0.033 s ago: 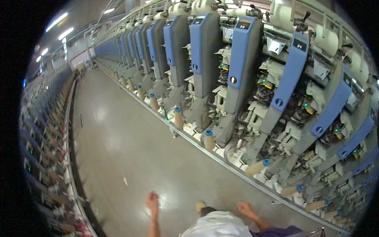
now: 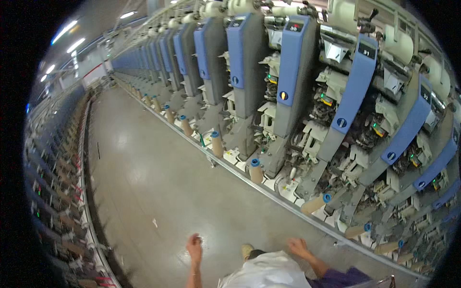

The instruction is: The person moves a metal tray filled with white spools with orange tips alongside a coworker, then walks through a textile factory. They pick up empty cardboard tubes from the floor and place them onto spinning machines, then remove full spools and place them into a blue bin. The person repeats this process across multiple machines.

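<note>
My left hand (image 2: 194, 247) hangs over the grey floor, fingers curled in, with nothing visible in it. To the right, my right hand (image 2: 298, 246) is held in front of my body, its fingers loosely stretched toward the left and nothing seen in them. Neither hand touches the machine. Nearest to the right hand is the metal rail (image 2: 288, 206) along the machine's foot. Behind that rail, a tan yarn cone with a blue top (image 2: 314, 204) leans over, and another such cone (image 2: 256, 172) stands upright.
A long row of blue-fronted winding units (image 2: 293, 62) runs down the right side, with white yarn packages (image 2: 398, 45) above. Another machine row (image 2: 57, 187) lines the left. Between them lies a grey floor aisle (image 2: 139, 158) with a small pale scrap (image 2: 154, 222) on it.
My left hand has shifted slightly to the right. My right hand has risen a little in the view, and the machines appear slightly displaced. Nothing is taken or let go.
</note>
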A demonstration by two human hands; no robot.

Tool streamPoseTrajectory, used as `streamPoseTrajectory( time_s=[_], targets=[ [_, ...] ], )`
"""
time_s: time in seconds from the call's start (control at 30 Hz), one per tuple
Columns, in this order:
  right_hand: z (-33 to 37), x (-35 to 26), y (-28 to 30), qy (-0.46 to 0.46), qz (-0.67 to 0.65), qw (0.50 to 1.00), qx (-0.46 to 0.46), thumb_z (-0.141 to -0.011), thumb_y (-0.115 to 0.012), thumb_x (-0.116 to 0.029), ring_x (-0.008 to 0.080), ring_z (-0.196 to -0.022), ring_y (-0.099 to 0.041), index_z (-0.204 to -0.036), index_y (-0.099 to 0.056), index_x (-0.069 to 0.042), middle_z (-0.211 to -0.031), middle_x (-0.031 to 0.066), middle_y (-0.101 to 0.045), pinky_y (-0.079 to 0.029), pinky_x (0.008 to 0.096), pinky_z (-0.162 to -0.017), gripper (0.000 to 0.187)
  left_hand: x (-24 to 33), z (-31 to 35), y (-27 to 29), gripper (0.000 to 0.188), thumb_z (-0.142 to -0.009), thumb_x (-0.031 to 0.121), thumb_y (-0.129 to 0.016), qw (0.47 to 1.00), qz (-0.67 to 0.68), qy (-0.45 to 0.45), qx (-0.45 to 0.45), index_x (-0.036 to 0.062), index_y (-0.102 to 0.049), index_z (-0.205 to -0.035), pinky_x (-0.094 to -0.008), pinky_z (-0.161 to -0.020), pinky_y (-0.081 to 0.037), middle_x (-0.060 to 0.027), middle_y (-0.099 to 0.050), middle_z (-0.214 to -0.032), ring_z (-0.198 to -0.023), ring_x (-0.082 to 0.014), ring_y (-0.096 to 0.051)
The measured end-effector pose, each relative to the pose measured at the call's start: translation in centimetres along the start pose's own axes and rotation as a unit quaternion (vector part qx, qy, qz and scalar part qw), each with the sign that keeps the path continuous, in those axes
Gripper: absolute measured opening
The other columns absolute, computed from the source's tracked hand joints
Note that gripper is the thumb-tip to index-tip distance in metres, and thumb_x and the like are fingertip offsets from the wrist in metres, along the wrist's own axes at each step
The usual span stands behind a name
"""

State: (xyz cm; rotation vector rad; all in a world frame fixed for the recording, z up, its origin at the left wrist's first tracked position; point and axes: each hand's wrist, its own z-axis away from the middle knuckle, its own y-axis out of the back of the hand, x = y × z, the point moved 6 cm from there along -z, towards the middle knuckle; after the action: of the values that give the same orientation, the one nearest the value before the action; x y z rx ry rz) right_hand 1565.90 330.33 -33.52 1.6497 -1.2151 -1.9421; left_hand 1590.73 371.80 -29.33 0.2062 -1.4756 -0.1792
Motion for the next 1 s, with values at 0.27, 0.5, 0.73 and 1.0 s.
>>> streamPoseTrajectory(
  time_s=[0.27,0.5,0.73,1.0],
  targets=[
    [-33.0,-24.9,13.9,0.155,-0.188,0.965,0.095,-0.082,-0.056,-0.003,0.0209,-0.086,-0.064,-0.117,-0.056,-0.007,-0.102,0.0112,-0.063,-0.051,0.0307,-0.074,0.035,12.9,-16.0,-8.4,0.015,-0.083,0.001,-0.058,0.977,-0.093,-0.165,-0.101,-0.0024,-0.064,-0.096,-0.0256,-0.06,-0.048,-0.0084,-0.064,-0.07,-0.061,-0.011,-0.057],
    [-45.8,-34.9,28.7,0.271,0.002,0.918,0.289,-0.078,-0.061,-0.004,0.0235,-0.09,-0.062,-0.107,-0.061,-0.005,-0.103,0.0099,-0.061,-0.049,0.0336,-0.08,0.029,29.7,-33.6,-20.5,0.017,-0.08,0.0,-0.059,0.902,-0.081,-0.352,-0.238,0.0011,-0.064,-0.096,-0.03,-0.059,-0.049,-0.0137,-0.064,-0.076,-0.063,-0.0206,-0.062],
    [-55.4,-42.4,42.9,0.26,0.425,0.756,0.424,-0.07,-0.067,-0.012,0.0286,-0.106,-0.051,-0.099,-0.062,-0.014,-0.111,0.009,-0.057,-0.037,0.0417,-0.091,0.029,52.9,-41.3,-35.1,0.018,-0.082,0.004,-0.057,0.784,0.103,-0.543,-0.282,-0.0003,-0.062,-0.1,-0.0353,-0.074,-0.049,-0.017,-0.064,-0.092,-0.083,-0.0306,-0.063],
    [-65.6,-45.3,62.2,0.059,0.665,0.577,0.471,-0.076,-0.059,-0.032,0.0269,-0.115,-0.048,-0.106,-0.063,-0.018,-0.121,0.0092,-0.054,-0.032,0.0477,-0.096,0.034,76.3,-45.1,-48.3,0.03,-0.085,0.018,-0.055,0.723,0.163,-0.66,-0.125,0.0014,-0.061,-0.11,-0.0378,-0.084,-0.047,-0.0197,-0.062,-0.106,-0.098,-0.0333,-0.06]
  ],
)
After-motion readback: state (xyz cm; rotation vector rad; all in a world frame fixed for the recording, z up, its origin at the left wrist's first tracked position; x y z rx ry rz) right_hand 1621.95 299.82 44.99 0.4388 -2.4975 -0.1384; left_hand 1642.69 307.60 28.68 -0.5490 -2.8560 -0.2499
